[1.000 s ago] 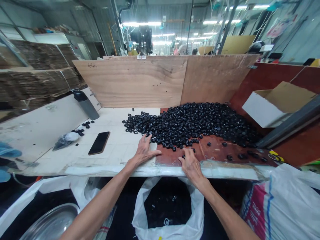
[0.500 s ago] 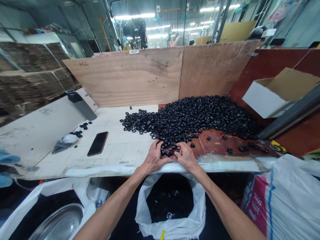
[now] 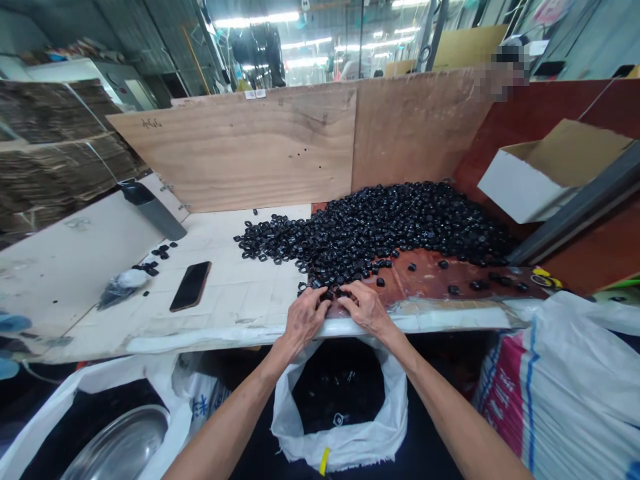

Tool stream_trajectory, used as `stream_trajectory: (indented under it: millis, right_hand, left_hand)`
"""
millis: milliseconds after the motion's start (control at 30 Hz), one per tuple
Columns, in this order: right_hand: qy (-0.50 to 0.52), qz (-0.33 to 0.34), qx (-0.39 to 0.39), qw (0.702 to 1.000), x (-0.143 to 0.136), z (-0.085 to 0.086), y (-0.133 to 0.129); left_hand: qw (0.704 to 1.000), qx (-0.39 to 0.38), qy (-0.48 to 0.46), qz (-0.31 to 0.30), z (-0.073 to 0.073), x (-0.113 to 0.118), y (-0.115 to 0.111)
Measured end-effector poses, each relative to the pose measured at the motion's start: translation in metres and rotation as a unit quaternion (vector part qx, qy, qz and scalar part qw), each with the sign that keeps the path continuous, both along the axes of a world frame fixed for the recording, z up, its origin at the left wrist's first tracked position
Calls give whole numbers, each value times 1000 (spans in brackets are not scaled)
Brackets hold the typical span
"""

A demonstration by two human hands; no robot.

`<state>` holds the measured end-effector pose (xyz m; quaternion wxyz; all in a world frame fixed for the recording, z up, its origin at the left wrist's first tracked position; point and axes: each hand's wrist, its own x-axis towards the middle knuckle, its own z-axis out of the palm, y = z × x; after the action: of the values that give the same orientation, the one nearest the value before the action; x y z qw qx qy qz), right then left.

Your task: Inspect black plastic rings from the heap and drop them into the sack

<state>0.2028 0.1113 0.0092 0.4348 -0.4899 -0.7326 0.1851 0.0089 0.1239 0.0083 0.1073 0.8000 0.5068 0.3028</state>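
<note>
A large heap of small black parts (image 3: 400,220) spreads over the bench, its front tip reaching my fingers. My left hand (image 3: 306,313) is at the bench's front edge, its thumb and fingers closed around black pieces at the tip of the heap. Close beside it, my right hand (image 3: 365,307) has its fingers bent over and touching black pieces, thumb and fingertips apart. Below both hands an open white sack (image 3: 345,445) holds more black parts and one pale piece (image 3: 339,419).
On the bench's left lie a phone (image 3: 191,287), a dark bottle (image 3: 155,212) and a plastic bag (image 3: 123,288). An open carton (image 3: 530,183) stands at the right, above a full sack (image 3: 585,373). A metal bowl (image 3: 120,443) lies lower left. A person's head shows behind the boards.
My left fingers have closed in at the heap's tip, and fewer black pieces show between my hands. The whole view has shifted slightly. A person's head shows more at the back right.
</note>
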Motion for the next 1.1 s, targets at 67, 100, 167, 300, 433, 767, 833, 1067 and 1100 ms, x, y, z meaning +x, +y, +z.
stream_trajectory:
  millis: [67,100,167,300,433,767,833,1067,1100]
  right_hand:
    - [20,-23,-16,999,1,-3,2]
    - [27,-25,-21,999,2,-3,2]
    - [31,-16,-28,999,2,-2,1]
    - [31,-12,-30,999,2,3,-1]
    - [17,-21,-31,999,1,2,-2]
    - [16,9,-37,999,1,4,-4]
    - [20,6,-46,999,1,5,-3]
    - [33,6,-60,998,2,5,-1]
    - [34,7,-61,998,2,5,-1]
  left_hand:
    - [999,-15,-23,21,-3,-2,3]
    - [999,-18,-33,20,-4,-3,3]
    - [999,-17,-41,14,-5,-6,3]
    - [1000,-18,-6,15,-4,-3,5]
    - [999,-21,9,23,-3,1,8]
    - [1000,-22,18,6,-5,4,8]
    - [999,-32,27,4,-3,5,7]
    - [998,-55,38,-20,9,7,1]
    - [997,-57,35,-26,10,7,1]
